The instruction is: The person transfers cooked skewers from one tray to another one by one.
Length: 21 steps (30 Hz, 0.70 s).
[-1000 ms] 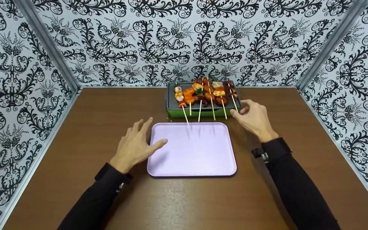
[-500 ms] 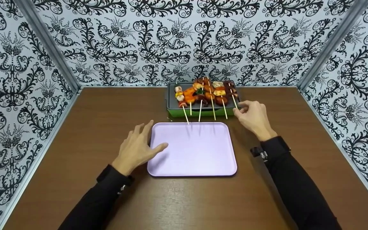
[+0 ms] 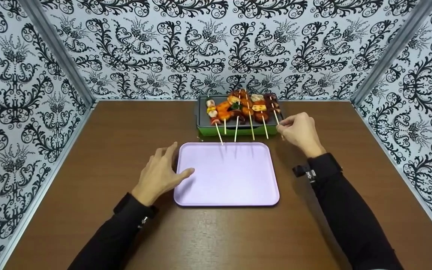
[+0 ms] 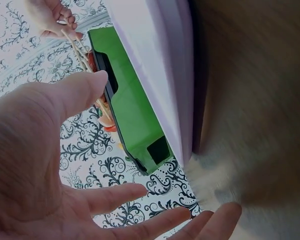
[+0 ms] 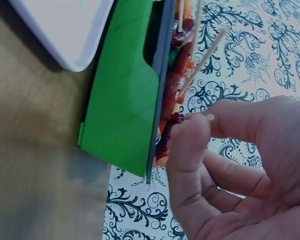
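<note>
My right hand pinches the stick end of the rightmost skewer between thumb and forefinger. That skewer carries dark brown pieces that lie on the grill, a grey plate over a green base. In the right wrist view the stick's tip pokes out between thumb and forefinger. My left hand hovers at the left edge of the lilac tray, fingers spread, thumb over the rim, holding nothing. In the left wrist view the green front of the grill shows beyond the thumb.
Several other skewers lie side by side on the grill, such as the leftmost skewer with white and yellow pieces. Their sticks jut over the grill's front towards the tray. A patterned wall stands right behind the grill on the brown table.
My right hand has closed its thumb and forefinger on the rightmost skewer's stick and shifted slightly up. The left hand has sunk a little beside the tray.
</note>
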Tool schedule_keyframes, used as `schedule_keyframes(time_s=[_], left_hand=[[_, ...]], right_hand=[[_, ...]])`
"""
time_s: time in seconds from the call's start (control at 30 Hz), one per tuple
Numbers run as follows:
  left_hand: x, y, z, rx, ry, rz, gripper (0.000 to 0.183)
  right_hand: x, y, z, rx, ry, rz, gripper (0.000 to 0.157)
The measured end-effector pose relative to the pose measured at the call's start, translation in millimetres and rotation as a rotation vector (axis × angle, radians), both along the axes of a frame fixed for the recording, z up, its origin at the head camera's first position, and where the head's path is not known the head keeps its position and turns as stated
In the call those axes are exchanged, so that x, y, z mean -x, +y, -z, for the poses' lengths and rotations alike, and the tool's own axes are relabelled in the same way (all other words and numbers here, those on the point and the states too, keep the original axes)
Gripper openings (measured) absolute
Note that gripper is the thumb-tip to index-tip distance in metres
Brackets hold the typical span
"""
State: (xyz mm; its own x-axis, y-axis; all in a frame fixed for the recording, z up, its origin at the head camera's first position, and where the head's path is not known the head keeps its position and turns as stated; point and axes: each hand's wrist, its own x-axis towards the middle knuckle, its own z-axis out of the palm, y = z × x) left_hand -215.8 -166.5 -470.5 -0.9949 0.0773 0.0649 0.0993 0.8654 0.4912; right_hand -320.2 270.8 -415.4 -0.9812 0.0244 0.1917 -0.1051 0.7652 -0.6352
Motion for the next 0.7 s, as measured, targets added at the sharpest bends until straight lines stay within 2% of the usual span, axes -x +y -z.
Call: schedule_keyframes(time_s=[0.17, 0.4, 0.7], left_hand=[[1.3, -2, -1.2, -0.019, -0.014, -0.013, 0.106], [5.2, -3, -1.9, -0.077, -0.042, -0.011, 0.104], [8.8, -3, -1.4, -0.130, -0.161, -0.044, 0.102]], right_hand=[[2.8, 0, -7.5, -0.001, -0.089, -0.008, 0.023], [6.3, -2, -12.3, 0.097, -0.208, -0.024, 0.028], [6.4, -3, -6.7, 0.169, -0.210, -0.018, 0.025]])
